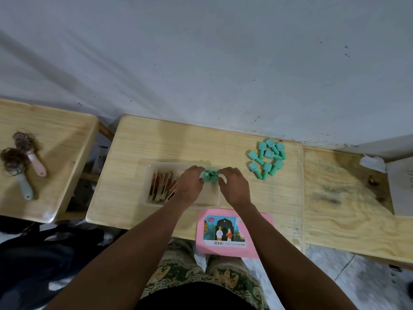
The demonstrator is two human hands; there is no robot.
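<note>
A clear plastic tray (152,175) lies in the middle of the wooden table (134,153). Flat red and brown packets (162,186) stand in its left half. Both my hands are over the tray's right half. Between them stands a small cluster of teal bottles (209,175). My left hand (190,184) curls its fingers round the cluster's left side, and my right hand (233,184) curls round its right side. A heap of several more teal bottles (267,158) lies on the table to the right.
A pink lid with a picture label (232,233) lies at the table's near edge. Two hairbrushes full of hair (22,162) rest on a separate table at left. A plywood board (348,204) adjoins on the right, with white paper (373,163). A white wall stands behind.
</note>
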